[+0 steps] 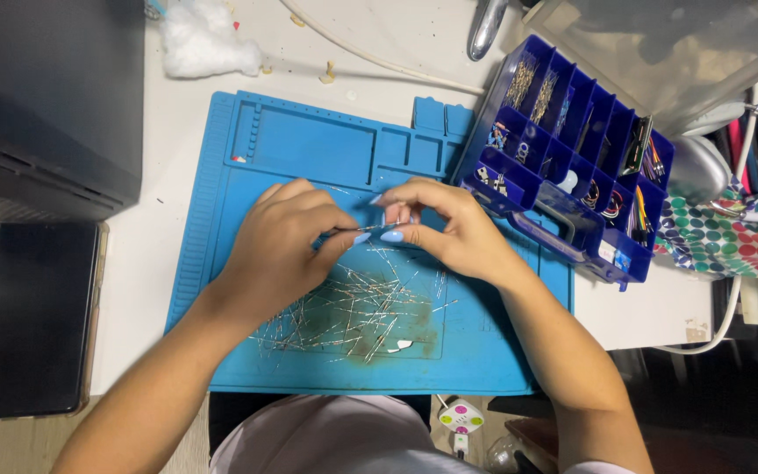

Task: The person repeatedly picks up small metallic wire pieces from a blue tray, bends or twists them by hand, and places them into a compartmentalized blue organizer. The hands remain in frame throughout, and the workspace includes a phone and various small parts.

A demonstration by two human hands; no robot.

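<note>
Blue silicone work mat (309, 149) lies on the white bench (177, 96), seen from the head camera. Above its middle, the left hand (278, 241) and the right hand (445, 224) meet, and both pinch one thin metal lead (363, 229) between thumb and fingers. Just below them a pile of loose wire leads (353, 312) rests on the mat. A blue compartment box (572, 140) stands near the right hand.

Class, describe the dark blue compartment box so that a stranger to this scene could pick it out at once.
Start at the big light-blue work mat on the white table. At its right edge, beside the right hand, sits the compartment box. Unlike the flat mat, it is dark blue, tilted and divided into small cells holding parts.
</note>
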